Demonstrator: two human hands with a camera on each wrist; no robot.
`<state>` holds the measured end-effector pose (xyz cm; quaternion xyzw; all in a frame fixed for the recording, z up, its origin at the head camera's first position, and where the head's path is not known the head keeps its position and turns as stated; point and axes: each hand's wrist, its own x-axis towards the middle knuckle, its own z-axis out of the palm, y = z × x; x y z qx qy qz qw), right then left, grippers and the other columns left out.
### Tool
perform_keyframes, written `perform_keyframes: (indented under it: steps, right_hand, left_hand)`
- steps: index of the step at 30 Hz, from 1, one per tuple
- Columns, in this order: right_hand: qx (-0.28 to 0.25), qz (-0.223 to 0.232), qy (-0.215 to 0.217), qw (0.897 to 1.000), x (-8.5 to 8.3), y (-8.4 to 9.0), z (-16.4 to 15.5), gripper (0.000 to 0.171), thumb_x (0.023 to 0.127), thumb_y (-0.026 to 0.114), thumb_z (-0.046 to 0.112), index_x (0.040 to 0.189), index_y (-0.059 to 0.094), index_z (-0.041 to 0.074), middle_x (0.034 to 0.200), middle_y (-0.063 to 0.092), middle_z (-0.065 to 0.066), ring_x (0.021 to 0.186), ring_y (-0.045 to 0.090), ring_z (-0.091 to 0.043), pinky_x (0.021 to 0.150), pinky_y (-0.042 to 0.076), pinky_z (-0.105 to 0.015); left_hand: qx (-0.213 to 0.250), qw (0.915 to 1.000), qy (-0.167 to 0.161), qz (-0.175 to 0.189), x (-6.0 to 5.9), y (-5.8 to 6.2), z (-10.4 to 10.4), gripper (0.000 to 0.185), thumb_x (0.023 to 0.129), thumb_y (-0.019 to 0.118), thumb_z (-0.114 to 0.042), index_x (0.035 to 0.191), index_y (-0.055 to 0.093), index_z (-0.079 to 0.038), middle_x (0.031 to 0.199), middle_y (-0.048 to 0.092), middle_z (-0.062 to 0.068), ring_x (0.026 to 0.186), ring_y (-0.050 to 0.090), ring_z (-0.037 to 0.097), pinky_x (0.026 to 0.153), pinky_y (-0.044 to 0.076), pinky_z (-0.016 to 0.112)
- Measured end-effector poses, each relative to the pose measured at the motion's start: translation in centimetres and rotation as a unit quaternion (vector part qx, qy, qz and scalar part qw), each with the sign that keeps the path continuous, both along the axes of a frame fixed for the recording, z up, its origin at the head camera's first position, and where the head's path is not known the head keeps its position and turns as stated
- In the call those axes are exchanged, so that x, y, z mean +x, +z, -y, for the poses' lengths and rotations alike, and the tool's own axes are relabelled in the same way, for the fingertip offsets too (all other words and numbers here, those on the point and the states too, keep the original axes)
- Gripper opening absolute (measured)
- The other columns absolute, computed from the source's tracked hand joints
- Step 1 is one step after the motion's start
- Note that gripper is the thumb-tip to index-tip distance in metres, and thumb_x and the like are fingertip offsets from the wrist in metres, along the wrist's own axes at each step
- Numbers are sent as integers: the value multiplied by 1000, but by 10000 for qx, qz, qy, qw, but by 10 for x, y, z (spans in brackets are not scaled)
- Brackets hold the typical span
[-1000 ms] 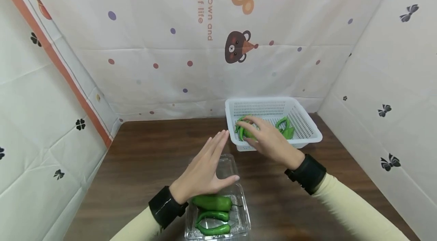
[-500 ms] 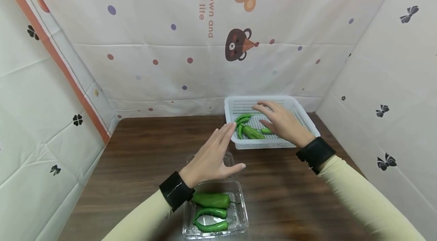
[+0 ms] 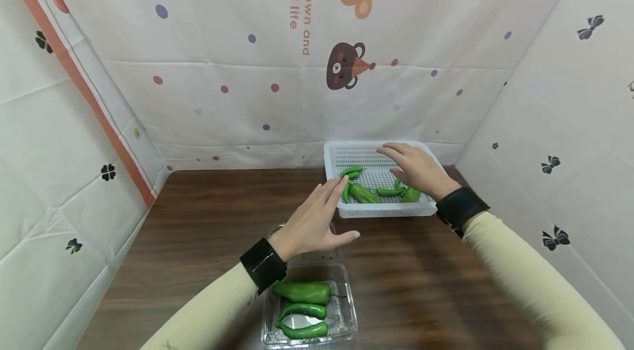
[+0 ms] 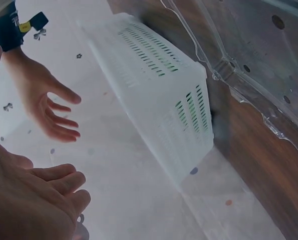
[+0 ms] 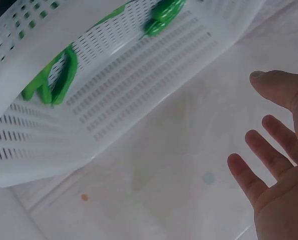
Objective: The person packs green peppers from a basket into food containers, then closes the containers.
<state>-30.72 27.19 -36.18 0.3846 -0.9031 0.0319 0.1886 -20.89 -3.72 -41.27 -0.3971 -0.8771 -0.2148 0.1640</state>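
A white slotted basket [image 3: 386, 211] stands at the back of the brown table and holds several green peppers [image 3: 364, 193]. My right hand [image 3: 413, 168] hovers over the basket's right half with relaxed, spread fingers and holds nothing. My left hand [image 3: 317, 219] floats flat and open between the basket and a clear plastic clamshell box [image 3: 349, 312] near me. Three green peppers [image 3: 303, 291] lie in that box. In the right wrist view the basket [image 5: 118, 105] and its peppers [image 5: 56, 80] sit past my empty palm [image 5: 281, 180]. In the left wrist view the basket [image 4: 159, 100] fills the middle.
Printed cloth walls [image 3: 223, 64] close in the table [image 3: 208, 218] at the back and on both sides. The box's clear open lid [image 3: 309, 255] lies under my left hand. Bare wood shows to the left of the box and basket.
My right hand has slid from the basket's left front to its right back, uncovering the peppers. My left hand has drifted a little farther from the box.
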Motion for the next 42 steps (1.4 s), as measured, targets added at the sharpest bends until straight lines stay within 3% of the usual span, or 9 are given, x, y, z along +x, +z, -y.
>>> perform_keyframes:
  steps: [8,21,31,38,42]
  right_hand:
    - [248,120,-160,9995,-11,-5,-7,67,82,85,0,143,57,4,139,59,-21,123,60,-41,98,52,-57]
    - [633,621,-314,9956,-29,-12,-23,63,82,81,-6,140,60,2,140,59,-24,122,60,-44,97,53,-57]
    - [1106,941,-705,9869,-41,-23,-26,56,85,78,-7,137,63,4,137,62,-23,111,65,-42,88,57,-53]
    - [1358,1123,-979,9795,-51,-29,-29,53,86,74,-8,136,64,5,133,64,-24,104,66,-41,74,58,-50]
    - [1311,1252,-1003,9783,-56,-34,-31,53,85,73,-11,135,65,5,130,66,-24,106,66,-41,75,58,-50]
  left_hand:
    - [-200,9994,122,252,-5,2,-6,107,91,65,-64,164,15,-4,165,29,19,153,28,29,125,21,47]
    - [-316,9979,206,522,-13,-2,-13,100,95,62,-62,163,18,-3,163,31,21,152,30,31,125,23,48]
    - [-527,9948,245,841,-17,-4,-17,98,97,58,-63,163,20,-2,163,30,23,152,29,35,125,24,48]
    - [-658,9939,359,803,-21,-8,-19,97,96,56,-65,163,23,-3,162,33,22,152,30,34,125,24,50]
    - [-642,9936,412,831,-22,-10,-19,96,96,58,-65,162,26,-2,161,35,23,151,33,33,124,26,49]
